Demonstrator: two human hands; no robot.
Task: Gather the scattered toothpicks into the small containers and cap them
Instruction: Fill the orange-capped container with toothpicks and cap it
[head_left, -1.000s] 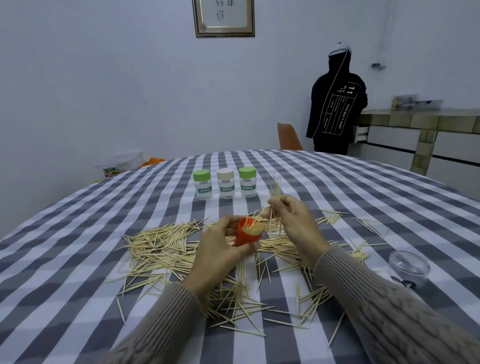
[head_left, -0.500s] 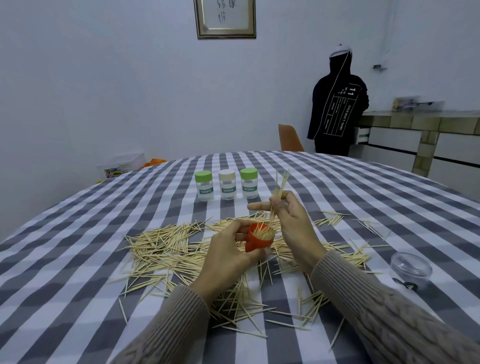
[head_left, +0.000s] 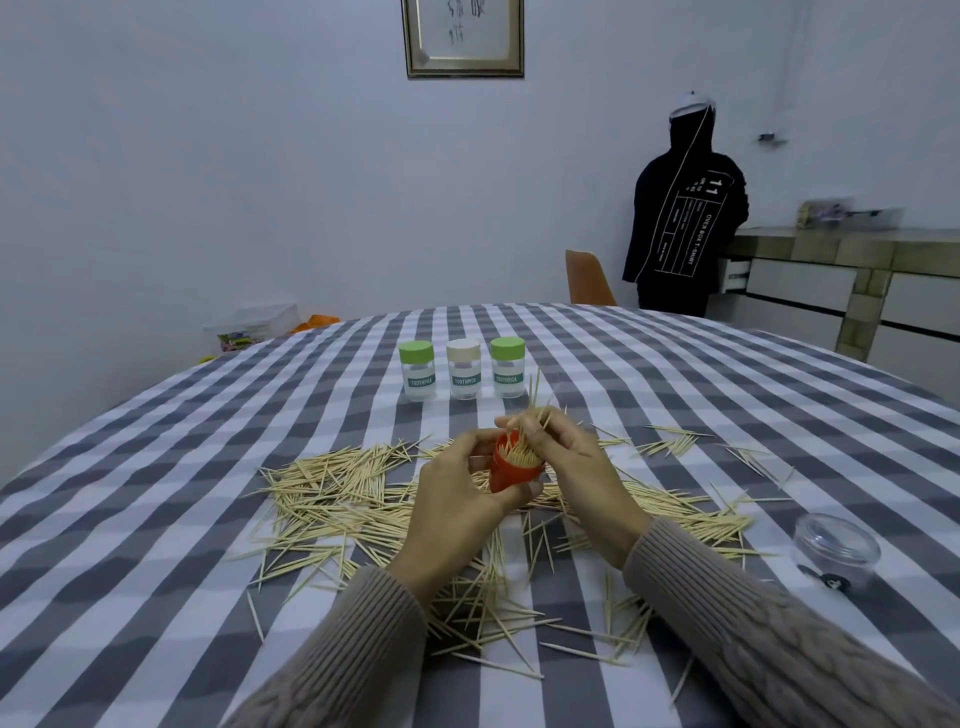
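Red container (head_left: 511, 470) gripped left — its base hidden; right fingers (head_left: 540, 431) pinch toothpicks (head_left: 535, 402).

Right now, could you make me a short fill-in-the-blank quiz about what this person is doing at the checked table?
1. The left hand holds a small ____ plastic container packed with toothpicks.
2. The right hand pinches a bunch of wooden ____ over that container.
3. Behind the hands stand ____ capped clear toothpick jars.
4. The middle jar's cap is beige; the outer two caps are ____.

Missing words: red; toothpicks; three; green
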